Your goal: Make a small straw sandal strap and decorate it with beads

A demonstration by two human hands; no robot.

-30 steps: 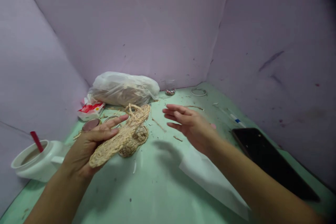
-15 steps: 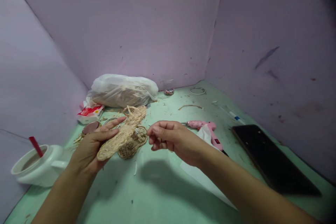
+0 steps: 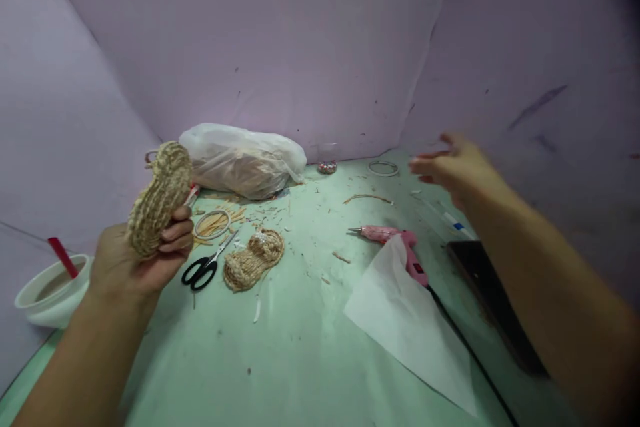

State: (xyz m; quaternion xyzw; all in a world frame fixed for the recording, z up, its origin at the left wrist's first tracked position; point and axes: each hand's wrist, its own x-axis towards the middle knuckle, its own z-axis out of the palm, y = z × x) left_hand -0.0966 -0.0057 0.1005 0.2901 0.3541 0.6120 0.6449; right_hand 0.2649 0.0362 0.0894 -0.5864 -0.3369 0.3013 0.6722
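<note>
My left hand grips a small woven straw slipper, its sole tilted up and facing me, with the fingers curled round its right side. A matching straw slipper with small white beads lies on the table. Close to it lie black-handled scissors. Up at the right, my right hand is raised over the far table edge by the wall, slightly blurred. Its fingers are stretched out and apart, with nothing visible in them. The pink glue gun lies below, partly over white paper.
Behind sits a plastic bag of brown material. A white pot with a red stick stands at left. Rings, straw strips, a bead container and a dark phone-like slab also lie around. A cord trails forward from the glue gun.
My left hand has lifted the slipper up and left, turning it upright. My right hand has moved away from it, up to the far right, and its fingers have spread.
</note>
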